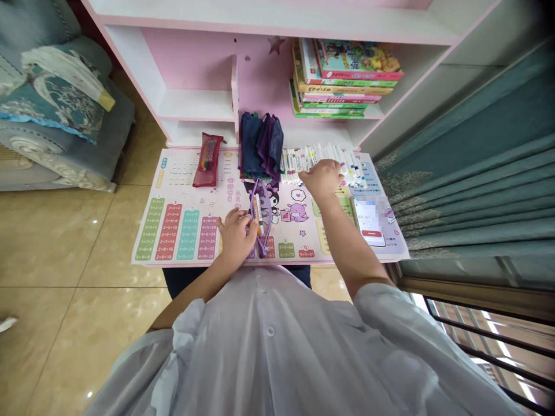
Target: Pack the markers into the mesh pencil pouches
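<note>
A purple mesh pencil pouch (268, 215) lies unzipped near the front of the desk, with a few markers (260, 209) inside. My left hand (236, 236) rests at its left side, thumb and fingers closed on the near edge. Farther back, a long row of white markers (299, 162) with coloured ends lies side by side. Over that row, my right hand (323, 178) reaches down with its fingers curled onto the markers and its thumb out to the left. The fingertips are partly hidden behind the hand.
A red mesh pouch (208, 160) with pens lies at the back left. Dark blue and purple pouches (260, 144) are piled beside the markers. A phone (368, 222) lies at right. Stacked books (347, 86) fill part of the shelf. Curtains (472, 162) hang right of the desk.
</note>
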{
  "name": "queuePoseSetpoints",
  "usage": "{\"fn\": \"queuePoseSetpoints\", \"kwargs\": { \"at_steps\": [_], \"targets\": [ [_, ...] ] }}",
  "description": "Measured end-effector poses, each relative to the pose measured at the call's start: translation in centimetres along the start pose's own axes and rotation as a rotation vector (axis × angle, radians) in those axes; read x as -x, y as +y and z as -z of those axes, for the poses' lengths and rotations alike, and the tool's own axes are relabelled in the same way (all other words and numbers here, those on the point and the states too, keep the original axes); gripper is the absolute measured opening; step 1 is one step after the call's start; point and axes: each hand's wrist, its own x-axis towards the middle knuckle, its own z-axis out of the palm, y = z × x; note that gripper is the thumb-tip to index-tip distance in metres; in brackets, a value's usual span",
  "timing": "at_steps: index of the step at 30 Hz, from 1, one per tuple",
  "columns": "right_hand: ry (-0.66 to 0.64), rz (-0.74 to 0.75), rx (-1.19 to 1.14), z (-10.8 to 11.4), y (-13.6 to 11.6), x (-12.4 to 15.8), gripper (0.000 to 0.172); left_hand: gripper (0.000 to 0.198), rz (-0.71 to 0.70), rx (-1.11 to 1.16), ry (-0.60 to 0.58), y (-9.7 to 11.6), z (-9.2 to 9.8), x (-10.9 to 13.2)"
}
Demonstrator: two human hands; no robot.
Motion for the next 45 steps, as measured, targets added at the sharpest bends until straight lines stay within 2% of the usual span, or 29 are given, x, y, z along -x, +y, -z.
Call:
{"fn": "queuePoseSetpoints", "kwargs": {
  "at_steps": [4, 8, 11, 15, 24, 32, 41, 45],
  "targets": [
    [0.025, 0.065, -0.282, 1.7, -0.2, 5.2, 0.012, 0.024, -0.007, -0.015, 0.002, 0.0, -0.1, -0.1],
    [-0.029, 0.147, -0.464, 3.0, -1.3, 9.9, 0.012, 0.025, -0.014, -0.008, 0.01, 0.1, -0.2, -0.1],
    [-0.104, 0.18, -0.527, 3.1, -2.5, 12.4, 0.012, 0.026, -0.015, -0.002, 0.021, 0.2, -0.2, -0.1],
    [-0.175, 0.18, -0.509, 2.3, -4.1, 14.3, 0.013, 0.025, -0.014, -0.003, 0.028, 0.2, -0.2, -0.1],
    [-0.259, 0.155, -0.288, 1.4, -5.7, 14.8, 0.016, 0.021, -0.025, -0.009, 0.044, 0.0, -0.5, -0.1],
    [-0.333, 0.192, -0.159, 0.8, -6.2, 14.6, 0.023, 0.022, -0.042, 0.008, 0.052, -0.4, -0.8, -0.1],
    [-0.374, 0.227, -0.138, 0.4, -5.9, 14.6, 0.028, 0.022, -0.044, 0.003, 0.047, -0.3, -0.8, -0.1],
    [-0.329, 0.209, -0.228, 0.7, -5.5, 14.4, 0.017, 0.023, -0.031, 0.01, 0.041, -0.1, -0.7, -0.1]
  ]
}}
